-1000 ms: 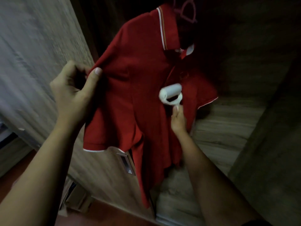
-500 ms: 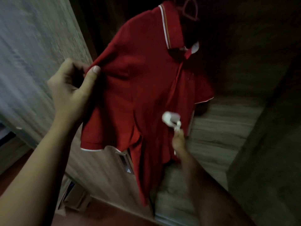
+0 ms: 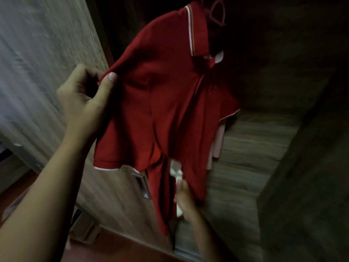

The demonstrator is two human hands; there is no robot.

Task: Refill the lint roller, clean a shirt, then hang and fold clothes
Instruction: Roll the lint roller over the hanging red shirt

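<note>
Lint-rolling a hung shirt, seen from above the hands. At far left stands the pale wood-grain wardrobe door (image 3: 43, 59). Your left hand (image 3: 85, 103) pinches the shoulder seam of the red polo shirt (image 3: 162, 103), thumb over the fabric and fingers curled shut behind it, drawing that side outward so the front panel lies fairly flat. Keep this pull firm and steady: a taut panel gives the roller an even surface, while slack cloth is likely to bunch under it. The shirt hangs from a pink hanger (image 3: 217, 14) at the top of the dark wardrobe opening, collar uppermost, its hem falling toward the lower centre. Near the hem, the white lint roller (image 3: 175, 170) meets the fabric; motion blur hides how squarely the drum sits, so aim to hold it flat against the cloth rather than on one edge. Your right hand (image 3: 184, 201) grips the roller's handle from below, fingers closed around it. Work in long, straight, overlapping strokes along the panel, with light pressure so the shirt is not dragged off the hanger. A pale garment (image 3: 217, 144) shows just behind the shirt's right side; keep the roller clear of it. To the right, the wardrobe's wooden interior (image 3: 255, 148) is dim, so check that side of the shirt carefully for missed lint.
</note>
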